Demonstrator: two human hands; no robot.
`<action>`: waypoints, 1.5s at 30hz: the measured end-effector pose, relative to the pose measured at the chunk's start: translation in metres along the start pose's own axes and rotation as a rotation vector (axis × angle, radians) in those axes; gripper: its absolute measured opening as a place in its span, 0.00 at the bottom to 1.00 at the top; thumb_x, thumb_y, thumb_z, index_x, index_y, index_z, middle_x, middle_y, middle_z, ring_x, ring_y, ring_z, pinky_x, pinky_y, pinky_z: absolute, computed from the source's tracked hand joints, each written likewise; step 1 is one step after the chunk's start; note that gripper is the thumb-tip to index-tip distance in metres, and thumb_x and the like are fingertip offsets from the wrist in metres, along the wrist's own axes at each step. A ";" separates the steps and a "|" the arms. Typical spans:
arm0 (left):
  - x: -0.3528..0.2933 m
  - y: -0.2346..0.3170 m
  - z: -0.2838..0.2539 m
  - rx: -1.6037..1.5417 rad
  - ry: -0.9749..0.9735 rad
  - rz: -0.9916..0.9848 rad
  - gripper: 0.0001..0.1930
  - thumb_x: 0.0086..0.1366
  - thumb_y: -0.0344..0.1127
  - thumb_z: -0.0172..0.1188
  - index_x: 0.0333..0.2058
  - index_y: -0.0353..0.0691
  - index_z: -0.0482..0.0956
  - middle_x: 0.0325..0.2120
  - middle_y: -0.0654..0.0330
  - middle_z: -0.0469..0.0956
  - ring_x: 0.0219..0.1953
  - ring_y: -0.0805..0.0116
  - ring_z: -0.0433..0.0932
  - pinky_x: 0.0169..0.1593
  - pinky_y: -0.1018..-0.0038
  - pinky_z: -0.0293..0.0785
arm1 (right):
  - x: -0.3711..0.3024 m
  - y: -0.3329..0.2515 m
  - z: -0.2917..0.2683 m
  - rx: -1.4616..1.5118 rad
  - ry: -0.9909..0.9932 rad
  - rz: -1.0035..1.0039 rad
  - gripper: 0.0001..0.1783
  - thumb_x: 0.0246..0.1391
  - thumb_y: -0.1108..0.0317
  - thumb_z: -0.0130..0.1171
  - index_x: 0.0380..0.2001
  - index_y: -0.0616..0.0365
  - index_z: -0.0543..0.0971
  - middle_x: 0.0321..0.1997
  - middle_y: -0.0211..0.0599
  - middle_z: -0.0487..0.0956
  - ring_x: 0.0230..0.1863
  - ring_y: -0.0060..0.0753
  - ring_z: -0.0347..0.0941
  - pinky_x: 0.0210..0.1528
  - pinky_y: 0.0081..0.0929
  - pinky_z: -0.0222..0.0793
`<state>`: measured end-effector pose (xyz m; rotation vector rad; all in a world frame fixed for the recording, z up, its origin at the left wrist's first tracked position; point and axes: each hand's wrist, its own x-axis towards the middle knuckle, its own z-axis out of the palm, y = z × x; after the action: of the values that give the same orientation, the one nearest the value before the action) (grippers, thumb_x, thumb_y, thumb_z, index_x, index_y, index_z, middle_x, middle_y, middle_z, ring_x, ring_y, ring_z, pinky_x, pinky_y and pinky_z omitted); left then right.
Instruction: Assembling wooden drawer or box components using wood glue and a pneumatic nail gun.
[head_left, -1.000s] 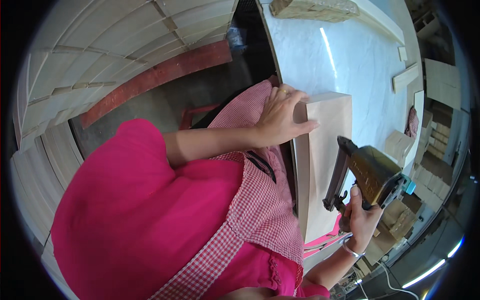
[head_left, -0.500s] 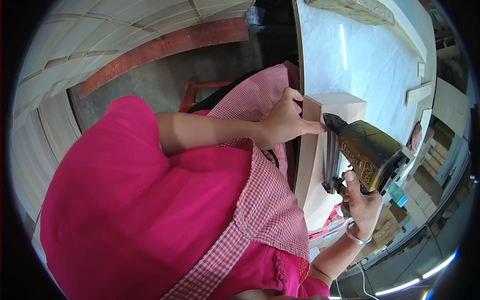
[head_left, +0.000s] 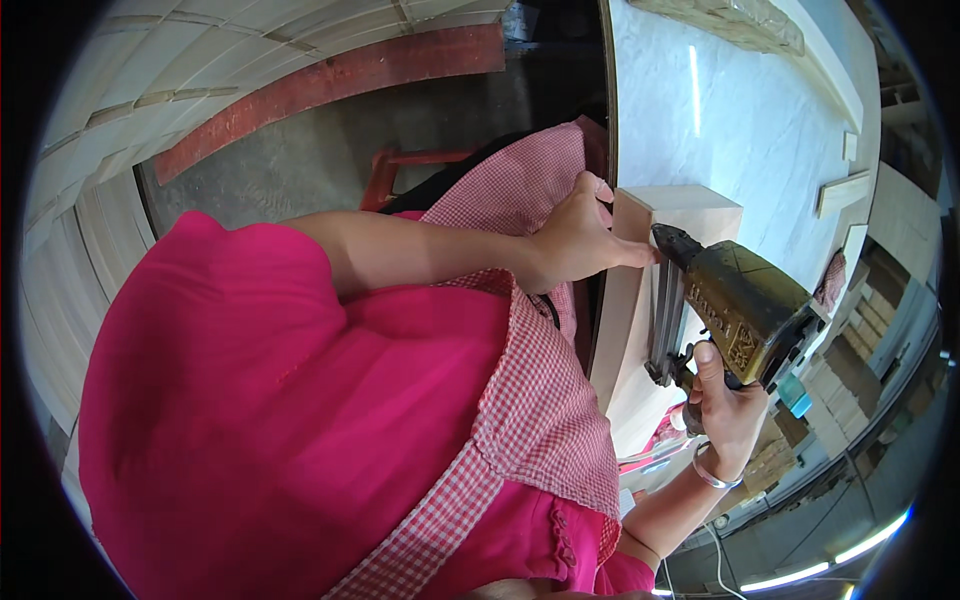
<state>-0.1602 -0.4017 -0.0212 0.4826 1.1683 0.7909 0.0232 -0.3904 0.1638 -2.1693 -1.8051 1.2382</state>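
Note:
My right hand (head_left: 728,405) is wrapped round the grip of a dark, brass-coloured nail gun (head_left: 745,305). The gun's nose rests at or just above the upper face of a pale wooden box (head_left: 625,300), near one end; exact contact cannot be told. My left hand (head_left: 585,235) clasps the box's near side, its thumb stretched over the edge close to the nose. The other fingers curl down the side and are partly hidden. The box lies along the edge of a light, glossy worktable (head_left: 740,140).
A plastic-wrapped bundle (head_left: 720,22) and wood strips (head_left: 843,193) lie along the table's far part. A red stool (head_left: 385,180) stands by my legs. Stacked pale panels (head_left: 190,80) rise at the left, above a red beam (head_left: 330,95). A hose (head_left: 720,560) hangs near my right arm.
The whole view has shifted slightly, so box, table and gun sit a little further right. My hands keep the same hold on the box and nail gun.

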 end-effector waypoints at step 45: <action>-0.001 0.004 -0.001 0.060 0.010 -0.031 0.48 0.44 0.51 0.80 0.52 0.28 0.57 0.44 0.44 0.69 0.49 0.60 0.74 0.50 0.71 0.75 | 0.024 0.001 -0.014 0.022 0.127 0.008 0.24 0.52 0.65 0.71 0.47 0.65 0.74 0.30 0.29 0.77 0.19 0.13 0.64 0.17 0.15 0.59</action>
<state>-0.1624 -0.4004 -0.0183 0.5096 1.2092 0.7338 0.0323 -0.3647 0.1601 -2.1917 -1.7273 1.0884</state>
